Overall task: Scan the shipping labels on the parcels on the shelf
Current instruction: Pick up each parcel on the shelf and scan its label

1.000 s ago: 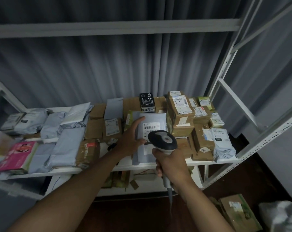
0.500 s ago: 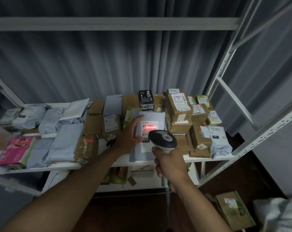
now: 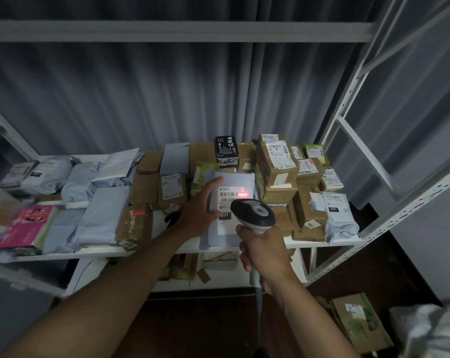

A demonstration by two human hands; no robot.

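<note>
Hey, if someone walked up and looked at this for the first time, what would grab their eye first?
Most likely the red scanner glow on the white shipping label of the grey parcel at the shelf's middle front. The right hand grips the barcode scanner just below it, while the left hand holds the parcel's left edge. The bright pink package at far left also stands out.

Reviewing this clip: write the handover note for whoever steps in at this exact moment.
Left hand holds the grey mailer by its left edge, propped at the front edge of the shelf.
Right hand grips the scanner, aimed at the mailer's label; a red beam spot shows on the barcode.
Done: this label is under the beam.
Left: the other parcels' labels; which are already scanned cannot be told.
</note>
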